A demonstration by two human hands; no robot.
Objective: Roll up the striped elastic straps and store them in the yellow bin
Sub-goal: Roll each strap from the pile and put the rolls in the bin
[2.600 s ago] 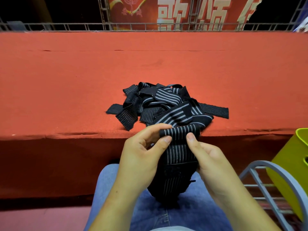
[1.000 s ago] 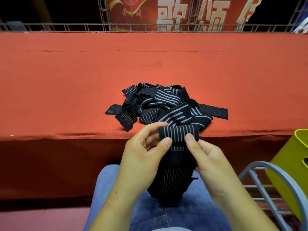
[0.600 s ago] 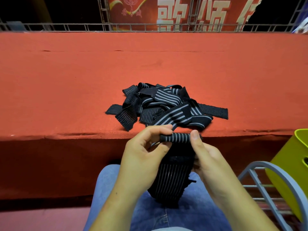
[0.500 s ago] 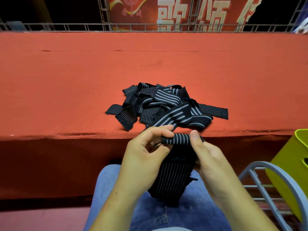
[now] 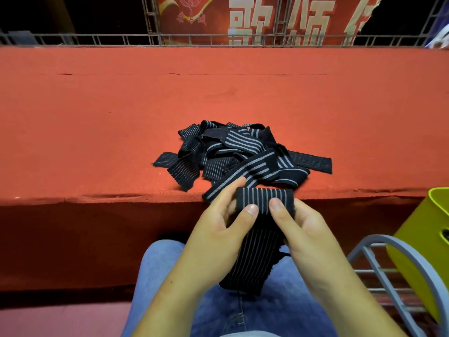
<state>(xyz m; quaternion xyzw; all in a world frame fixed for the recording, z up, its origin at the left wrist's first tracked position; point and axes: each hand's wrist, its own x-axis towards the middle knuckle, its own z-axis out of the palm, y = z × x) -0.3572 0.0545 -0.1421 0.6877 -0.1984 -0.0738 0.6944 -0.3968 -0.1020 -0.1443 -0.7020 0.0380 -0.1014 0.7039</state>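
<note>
A partly rolled striped strap (image 5: 264,199) is held above the lap, clamped in the grip of the left hand (image 5: 218,232) and the right hand (image 5: 308,235), near the pile of straps (image 5: 238,154) heaped on the red table (image 5: 97,117), with the yellow bin (image 5: 420,242) seen low at the right

The location is a stage-type event platform. A raised deck covered in red carpet (image 5: 97,117) extends ahead of the left hand (image 5: 218,235) and right hand (image 5: 306,237). Beyond it, farthest from the hands, stand a metal truss railing (image 5: 97,45) and a red banner (image 5: 194,10) bearing large pale Chinese characters. The background behind them is black.
</note>
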